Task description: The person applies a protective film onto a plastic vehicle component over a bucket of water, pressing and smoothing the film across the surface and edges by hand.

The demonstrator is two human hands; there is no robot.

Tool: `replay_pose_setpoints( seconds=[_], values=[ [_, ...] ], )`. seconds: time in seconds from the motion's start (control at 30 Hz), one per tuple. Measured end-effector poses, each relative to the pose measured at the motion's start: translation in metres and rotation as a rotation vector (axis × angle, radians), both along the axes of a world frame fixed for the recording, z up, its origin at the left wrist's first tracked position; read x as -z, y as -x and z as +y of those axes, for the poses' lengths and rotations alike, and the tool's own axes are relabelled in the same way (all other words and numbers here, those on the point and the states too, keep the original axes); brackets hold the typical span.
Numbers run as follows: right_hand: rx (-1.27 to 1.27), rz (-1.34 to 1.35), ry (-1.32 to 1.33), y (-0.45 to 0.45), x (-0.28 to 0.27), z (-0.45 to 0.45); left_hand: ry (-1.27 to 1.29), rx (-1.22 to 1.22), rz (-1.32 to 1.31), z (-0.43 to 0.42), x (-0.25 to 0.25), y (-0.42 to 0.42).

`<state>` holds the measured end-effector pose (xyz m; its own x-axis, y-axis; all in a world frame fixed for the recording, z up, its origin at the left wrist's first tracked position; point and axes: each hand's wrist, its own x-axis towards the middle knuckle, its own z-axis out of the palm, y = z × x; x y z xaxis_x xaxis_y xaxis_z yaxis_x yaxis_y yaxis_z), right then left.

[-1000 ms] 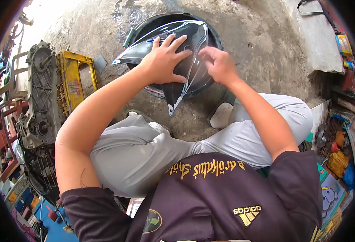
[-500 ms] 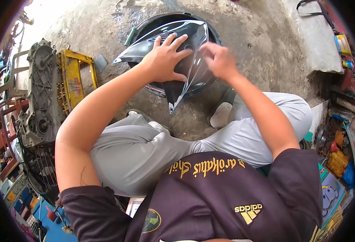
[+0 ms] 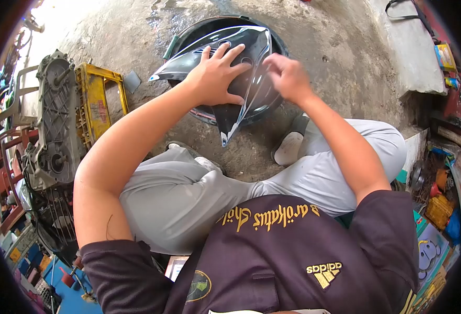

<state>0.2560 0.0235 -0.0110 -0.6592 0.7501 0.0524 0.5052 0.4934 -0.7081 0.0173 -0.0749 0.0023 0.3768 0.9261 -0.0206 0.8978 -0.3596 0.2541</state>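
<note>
Black panel (image 3: 253, 46) overhanging basin (image 3: 209, 22), left hand (image 3: 217, 77) spread; right hand (image 3: 289, 78) by edge (image 3: 268, 42), grip unclear; open floor (image 3: 335, 68) beyond

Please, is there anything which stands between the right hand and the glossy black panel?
Nothing visible stands between the right hand and the glossy black panel. The left hand lies spread on the panel, but farther left, not between them.

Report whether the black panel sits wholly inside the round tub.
Partly out: the black panel lies over the round tub, its left and lower tips reaching past the rim in this view.
</note>
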Motion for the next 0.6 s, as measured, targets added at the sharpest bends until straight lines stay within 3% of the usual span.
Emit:
replay_pose_setpoints(
  seconds=[0.23, 0.3, 0.37, 0.5, 0.6],
  values=[
    [0.039, 0.020, 0.080, -0.004, 0.009, 0.013, -0.004, 0.007, 0.018, 0.002, 0.002, 0.000],
    [0.021, -0.045, -0.020, -0.003, 0.004, -0.003, -0.003, 0.013, 0.005, 0.001, 0.001, 0.001],
    [-0.048, 0.092, -0.004, -0.001, 0.009, -0.008, 0.001, 0.009, 0.017, 0.002, -0.001, 0.000],
    [0.050, 0.055, 0.102, -0.005, 0.010, 0.011, 0.002, 0.007, 0.021, 0.001, -0.002, 0.000],
    [-0.010, 0.064, -0.006, -0.005, 0.014, 0.002, 0.001, 0.010, 0.017, 0.001, 0.000, -0.001]
  ],
)
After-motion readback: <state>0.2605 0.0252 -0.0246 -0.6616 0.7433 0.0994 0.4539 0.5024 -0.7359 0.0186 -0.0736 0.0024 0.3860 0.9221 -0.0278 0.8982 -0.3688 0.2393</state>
